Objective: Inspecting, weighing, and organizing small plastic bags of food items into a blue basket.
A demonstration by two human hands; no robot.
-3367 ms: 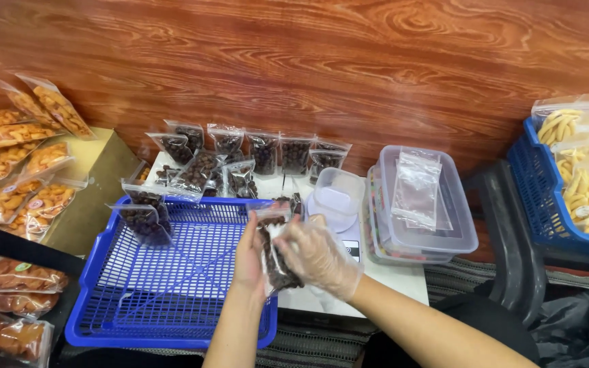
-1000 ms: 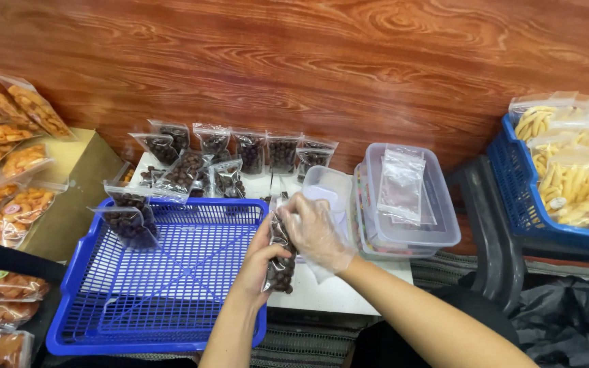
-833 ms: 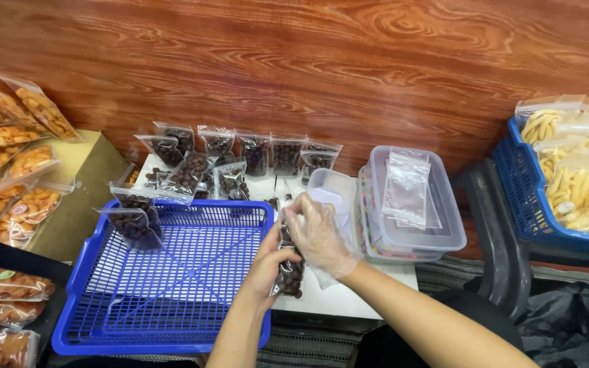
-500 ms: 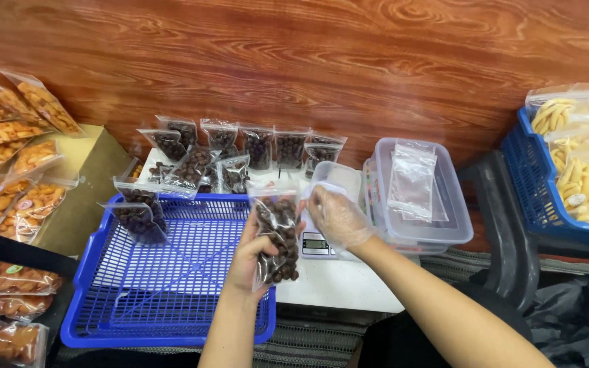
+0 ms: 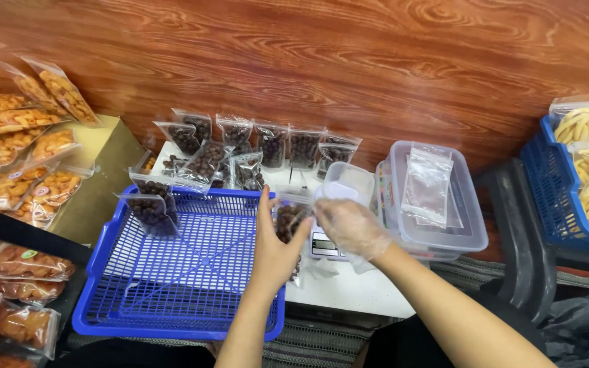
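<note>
1. Holding a small clear pouch of dark round snacks point(image 5: 289, 219) upright near the middle of the frame, the left hand point(image 5: 274, 245) has its palm against the pouch's left face and its fingers pointing up; its grip is closed lightly on the pouch.
2. Half a second ago the pouch was lifted higher and the right hand was up by the plastic tubs; now the pouch sits lower, just over the right rim of the blue mesh basket point(image 5: 172, 300), and the right hand has come back to its top edge. Judging from that, the pouch's mouth is being handled, though the seal itself is too small to make out.
3. The right hand point(image 5: 349, 225), in a thin clear glove, reaches in from lower right with the forearm slanting up and left. Its fingers curl toward the pouch's top right corner; whether they pinch it or only touch it, I cannot tell.
4. Beneath the right hand a small scale point(image 5: 325, 245) rests on the white bench point(image 5: 363, 293), with a small clear tub point(image 5: 348, 182) on or just behind it.
5. Filled pouches point(image 5: 253, 146) stand in a row at the back against the wooden wall, and two more point(image 5: 150, 204) lean in the basket's upper left corner.
6. Stacked lidded containers point(image 5: 438, 218) with empty pouches point(image 5: 427, 184) on top sit right of centre.
</note>
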